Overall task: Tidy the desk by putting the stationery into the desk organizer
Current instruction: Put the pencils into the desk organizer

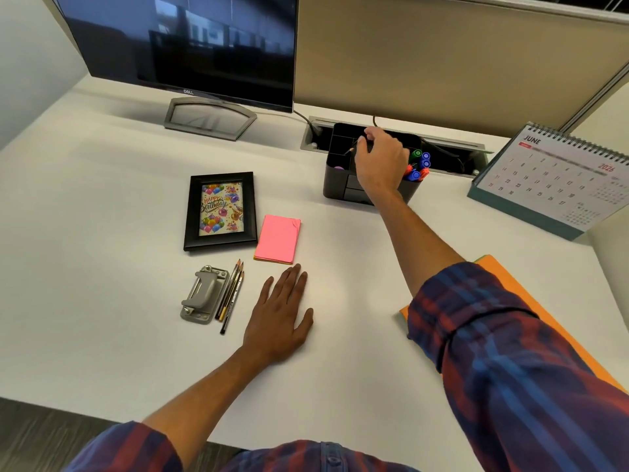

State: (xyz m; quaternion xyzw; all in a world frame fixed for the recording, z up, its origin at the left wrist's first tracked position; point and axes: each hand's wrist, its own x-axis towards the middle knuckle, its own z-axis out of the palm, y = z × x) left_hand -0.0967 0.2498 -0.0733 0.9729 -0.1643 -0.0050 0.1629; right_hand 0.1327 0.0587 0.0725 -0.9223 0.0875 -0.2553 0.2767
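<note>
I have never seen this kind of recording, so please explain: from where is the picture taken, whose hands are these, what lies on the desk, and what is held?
The one picture comes from a camera worn on a person's head, looking down. The right hand pinches a pencil over the black desk organizer, which already holds markers. The left hand rests flat on the white desk. Lying there: three pencils, a hole punch, pink sticky notes, a picture frame, a calendar.

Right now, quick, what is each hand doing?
Left hand: open, flat on the desk, holding nothing.
Right hand: pinching a pencil over the organizer.
</note>
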